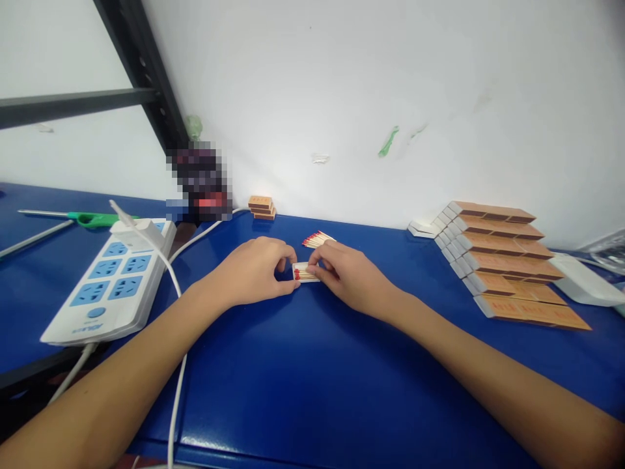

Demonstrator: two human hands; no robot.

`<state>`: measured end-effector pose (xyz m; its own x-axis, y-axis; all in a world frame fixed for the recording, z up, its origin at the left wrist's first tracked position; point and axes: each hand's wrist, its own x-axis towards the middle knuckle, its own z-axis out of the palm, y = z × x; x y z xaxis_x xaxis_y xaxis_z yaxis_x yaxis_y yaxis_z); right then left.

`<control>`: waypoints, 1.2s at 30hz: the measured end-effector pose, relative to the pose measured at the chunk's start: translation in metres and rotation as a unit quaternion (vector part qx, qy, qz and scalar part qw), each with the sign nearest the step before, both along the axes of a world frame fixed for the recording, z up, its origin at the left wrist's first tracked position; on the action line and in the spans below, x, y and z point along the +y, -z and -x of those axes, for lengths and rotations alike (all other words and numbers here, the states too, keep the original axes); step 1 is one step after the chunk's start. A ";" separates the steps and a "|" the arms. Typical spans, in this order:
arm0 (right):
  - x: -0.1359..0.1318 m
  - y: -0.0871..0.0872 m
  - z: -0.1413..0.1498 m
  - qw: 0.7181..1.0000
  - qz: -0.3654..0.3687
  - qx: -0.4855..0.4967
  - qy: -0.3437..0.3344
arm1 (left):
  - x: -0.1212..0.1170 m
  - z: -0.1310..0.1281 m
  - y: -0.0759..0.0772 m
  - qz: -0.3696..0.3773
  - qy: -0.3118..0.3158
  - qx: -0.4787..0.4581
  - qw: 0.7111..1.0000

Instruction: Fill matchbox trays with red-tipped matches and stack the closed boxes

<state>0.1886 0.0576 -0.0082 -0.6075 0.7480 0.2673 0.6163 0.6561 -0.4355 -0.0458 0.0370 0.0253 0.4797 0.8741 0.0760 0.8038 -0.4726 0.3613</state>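
Note:
A small white matchbox tray (pixel 305 273) with red-tipped matches lies on the blue table (pixel 312 371) between my two hands. My left hand (pixel 254 270) is curled, its fingertips pinching the tray's left end. My right hand (pixel 349 277) is curled too, thumb and fingers closed on the tray's right side. Just behind the hands lies a loose bundle of red-tipped matches (pixel 317 239).
A slanted row of orange matchboxes (pixel 502 260) lies at the right, with white trays (pixel 422 228) behind it. A short stack of matchboxes (pixel 262 207) stands by the wall. A white power strip (pixel 114 277) with cable lies at the left, a green lighter (pixel 90 218) beyond it.

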 end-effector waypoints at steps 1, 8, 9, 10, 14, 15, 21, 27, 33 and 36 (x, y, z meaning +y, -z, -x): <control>0.003 0.002 -0.001 1.000 -0.006 0.011 0.009 | 0.000 0.000 0.000 -0.001 0.002 -0.001 1.000; 0.022 0.015 -0.007 0.996 -0.016 0.005 0.083 | -0.002 -0.002 -0.002 0.007 0.006 -0.005 1.000; 0.022 0.016 -0.006 0.996 -0.015 0.000 0.086 | -0.002 -0.002 -0.003 0.008 0.007 -0.005 1.000; 0.022 0.016 -0.005 0.996 -0.015 -0.004 0.088 | -0.002 -0.002 -0.003 0.009 0.007 -0.004 1.000; 0.021 0.015 -0.003 0.995 -0.021 -0.015 0.097 | -0.002 -0.002 -0.003 0.008 0.005 -0.002 1.000; 0.021 0.015 -0.003 0.995 -0.021 -0.016 0.098 | -0.002 -0.002 -0.003 0.008 0.006 -0.002 1.000; 0.023 0.015 -0.003 0.995 -0.018 -0.003 0.102 | -0.002 -0.001 -0.003 0.005 0.005 -0.002 1.000; 0.024 0.015 -0.002 0.995 -0.016 0.003 0.099 | -0.002 -0.002 -0.003 0.006 0.003 -0.002 1.000; 0.024 0.015 -0.001 0.992 0.004 -0.029 0.121 | -0.001 -0.001 -0.001 0.005 0.007 -0.004 1.000; 0.024 0.016 -0.001 0.993 0.004 -0.035 0.117 | -0.001 -0.001 -0.001 0.007 0.006 -0.003 1.000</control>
<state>0.1894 0.0817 -0.0238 -0.4344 0.8725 0.2237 0.7799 0.4886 -0.3912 -0.0448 0.0361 0.0259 0.4893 0.8695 0.0678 0.7959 -0.4770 0.3730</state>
